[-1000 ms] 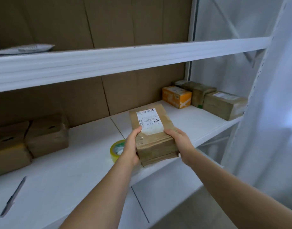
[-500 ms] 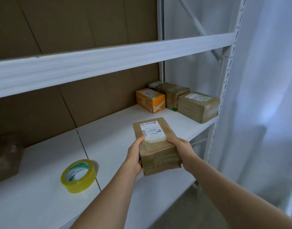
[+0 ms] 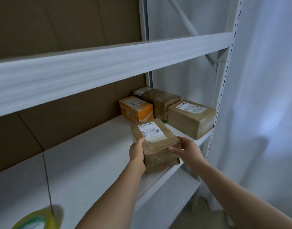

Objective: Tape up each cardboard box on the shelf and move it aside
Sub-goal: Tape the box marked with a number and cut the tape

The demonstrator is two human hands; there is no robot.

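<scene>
Box: brown taped cardboard box with white label (image 3: pixel 156 144), at the white shelf's (image 3: pixel 86 164) front edge.
Hands: left hand (image 3: pixel 137 154) grips its left side; right hand (image 3: pixel 186 150) holds its right side.

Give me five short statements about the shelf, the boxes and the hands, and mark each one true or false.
1. Both hands are on the labelled brown box. True: the left hand and right hand hold its sides.
2. The orange box is stacked on that box. False: it stands on the shelf behind it.
3. The tape roll lies at the lower left. True.
4. The right hand holds the tape roll. False: it is on the box.
5. The large brown box bears a white label. True.
</scene>
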